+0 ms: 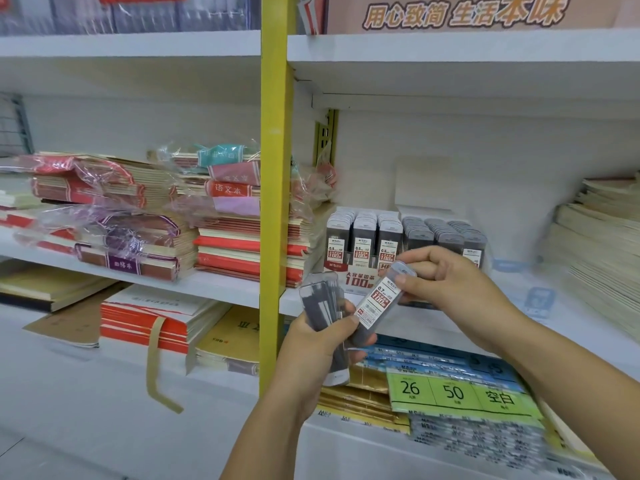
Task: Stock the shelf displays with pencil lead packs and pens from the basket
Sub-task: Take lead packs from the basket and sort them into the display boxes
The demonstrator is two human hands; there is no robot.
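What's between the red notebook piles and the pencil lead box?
A yellow shelf post stands between the notebook piles and the pencil lead display box, in the head view.

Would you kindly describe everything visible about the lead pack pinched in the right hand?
The lead pack is a slim, clear plastic case with a greyish cap, dark leads inside and a white-and-red label reading 0.7 and 100. It tilts, cap up-right, pinched near the cap by the right hand; its lower end meets the left hand, which grips more packs.

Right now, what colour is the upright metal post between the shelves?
The upright metal post is yellow; head view shows it best.
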